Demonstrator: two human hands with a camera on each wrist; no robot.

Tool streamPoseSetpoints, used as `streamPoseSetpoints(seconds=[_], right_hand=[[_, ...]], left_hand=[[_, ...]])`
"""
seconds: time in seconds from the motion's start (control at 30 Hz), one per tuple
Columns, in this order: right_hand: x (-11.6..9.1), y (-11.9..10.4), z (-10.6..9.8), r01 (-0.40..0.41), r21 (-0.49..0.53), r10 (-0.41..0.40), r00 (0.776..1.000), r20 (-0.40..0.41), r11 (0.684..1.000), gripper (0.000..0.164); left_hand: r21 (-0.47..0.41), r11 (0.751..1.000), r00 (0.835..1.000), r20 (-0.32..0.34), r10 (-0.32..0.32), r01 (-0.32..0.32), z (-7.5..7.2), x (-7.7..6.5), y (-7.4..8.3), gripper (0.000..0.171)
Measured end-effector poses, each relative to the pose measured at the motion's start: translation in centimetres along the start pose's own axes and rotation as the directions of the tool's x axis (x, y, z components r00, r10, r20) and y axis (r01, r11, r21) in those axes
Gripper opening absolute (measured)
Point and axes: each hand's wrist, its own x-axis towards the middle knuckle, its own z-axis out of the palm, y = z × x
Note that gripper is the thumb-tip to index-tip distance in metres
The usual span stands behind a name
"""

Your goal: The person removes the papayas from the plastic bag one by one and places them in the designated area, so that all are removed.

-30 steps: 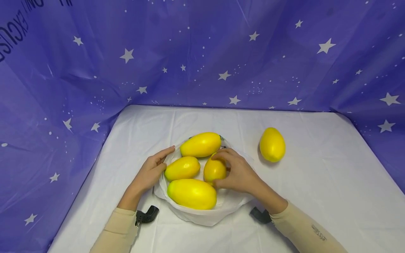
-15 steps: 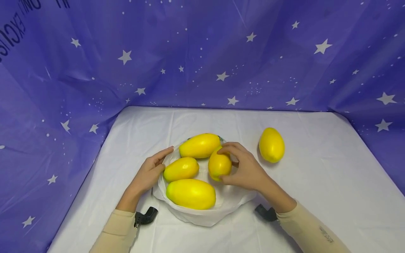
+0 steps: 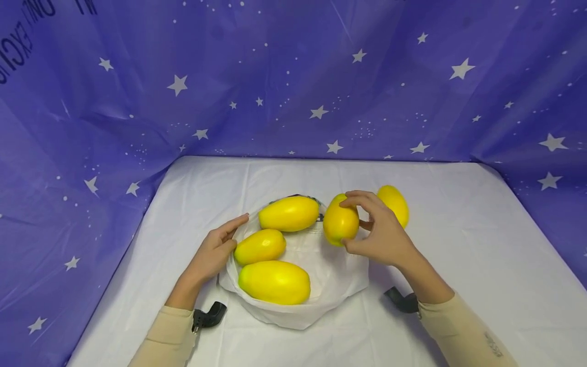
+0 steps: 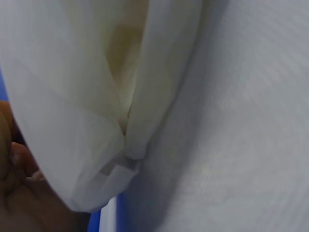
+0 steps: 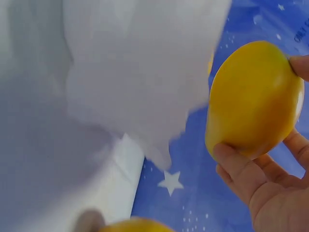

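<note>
- Head view: right hand (image 3: 384, 235) clamped round one fruit (image 3: 341, 223) near bag (image 3: 293, 314).
- Left hand (image 3: 214, 251) touching bag; can't tell grip.
- Three fruits (image 3: 275, 283) in bag.

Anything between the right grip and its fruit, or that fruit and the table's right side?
Nothing visible separates the right grip from the held fruit; they touch. Rightward, one loose fruit on the table may obstruct.

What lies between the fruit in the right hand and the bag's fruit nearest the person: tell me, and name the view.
In the head view, only bare white bag shows between the held fruit and the near fruit.
</note>
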Motion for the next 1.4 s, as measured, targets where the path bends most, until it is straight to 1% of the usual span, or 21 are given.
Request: streamPoseSetpoints(seconds=[0.1, 0.2, 0.33, 0.43, 0.63, 0.8, 1.07, 1.2, 1.4], right_hand=[[-0.1, -0.5, -0.9, 0.017, -0.03, -0.018, 0.999, -0.032, 0.999, 0.058], [-0.1, -0.1, -1.8, 0.038, -0.039, -0.041, 0.997, -0.064, 0.999, 0.058], [0.1, 2.6, -3.1, 0.043, -0.038, -0.047, 0.993, -0.112, 0.998, 0.061], [0.0, 4.5, -4.1, 0.022, -0.051, -0.03, 0.989, -0.148, 0.998, 0.064], [-0.7, 5.3, -6.2, -0.006, -0.056, -0.005, 0.981, -0.195, 0.998, 0.067], [-1.2, 6.1, -7.7, -0.016, -0.082, -0.003, 0.975, -0.22, 0.997, 0.067], [-2.2, 8.2, -9.2, -0.054, -0.138, 0.013, 0.959, -0.282, 0.989, 0.069], [-2.6, 9.1, -10.0, -0.08, -0.143, 0.034, 0.953, -0.3, 0.987, 0.068], [-3.2, 10.7, -11.1, -0.146, -0.172, 0.083, 0.941, -0.328, 0.974, 0.066]], left_hand=[[0.0, 1.0, 1.0, -0.001, 0.007, -0.007, -0.1, 0.0, -0.1, 0.056], [-0.001, 1.0, 1.0, -0.001, 0.006, -0.006, -0.1, -0.1, -0.3, 0.056], [-0.016, 1.0, 1.0, 0.0, 0.003, -0.003, 0.0, -0.1, -0.5, 0.056], [-0.019, 1.0, 1.0, 0.001, 0.012, -0.012, 0.0, -0.1, -0.5, 0.056], [-0.018, 0.999, 0.999, 0.005, 0.034, -0.034, 0.1, -0.1, -0.7, 0.056], [0.003, 0.999, 0.999, 0.001, 0.039, -0.039, 0.0, -0.1, -0.5, 0.056], [0.009, 1.0, 1.0, -0.007, 0.022, -0.022, 0.0, 0.0, -0.3, 0.056], [0.005, 1.0, 1.0, -0.002, 0.019, -0.019, 0.0, 0.1, -0.3, 0.056], [0.005, 1.0, 1.0, -0.002, 0.018, -0.018, -0.1, 0.0, -0.3, 0.057]])
